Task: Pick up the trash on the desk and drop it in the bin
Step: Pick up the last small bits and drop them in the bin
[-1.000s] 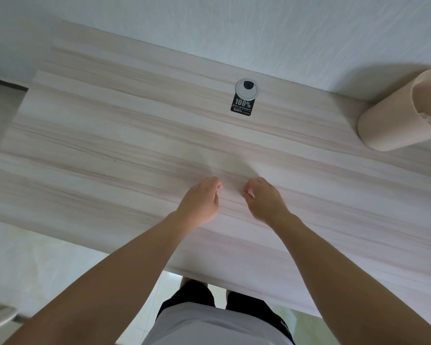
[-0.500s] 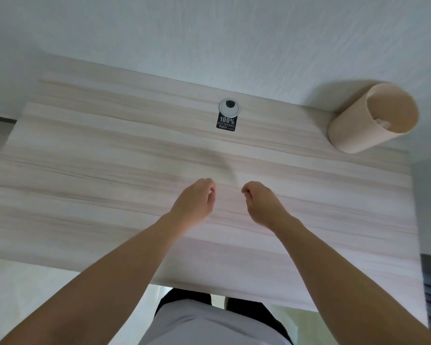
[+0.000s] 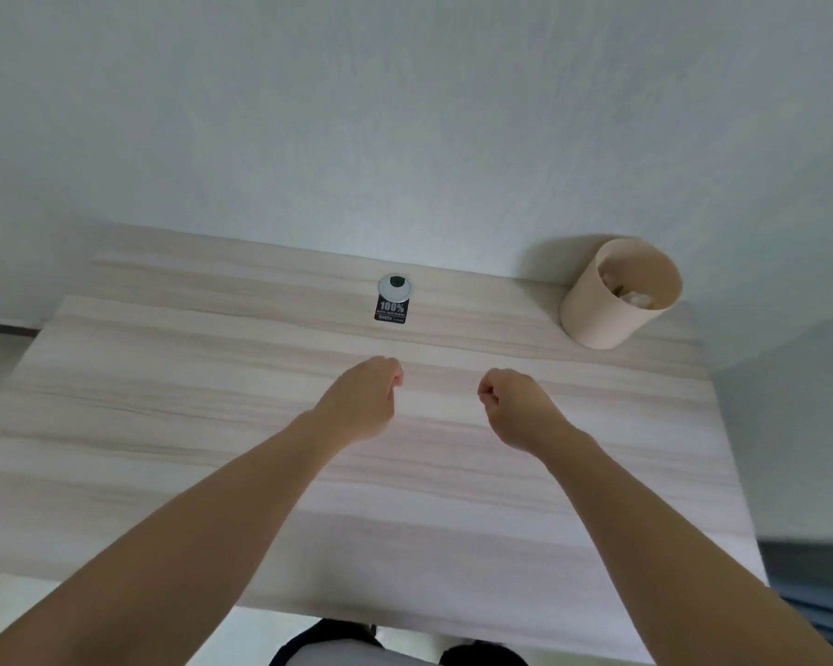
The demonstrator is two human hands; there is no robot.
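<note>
2 fists: L [image 3: 362,401], R [image 3: 518,408], above desk [image 3: 164,377]

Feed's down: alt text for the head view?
The left hand and right hand hover, fingers curled, over a pale wooden desk, nothing visible in them. A beige bin holding crumpled trash stands at the desk's far right corner.

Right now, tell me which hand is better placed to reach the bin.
Right. The right hand hovers nearer the bin, which stands at the far right corner of the desk, with only bare desktop between them. The left hand would have to cross past the right.
</note>
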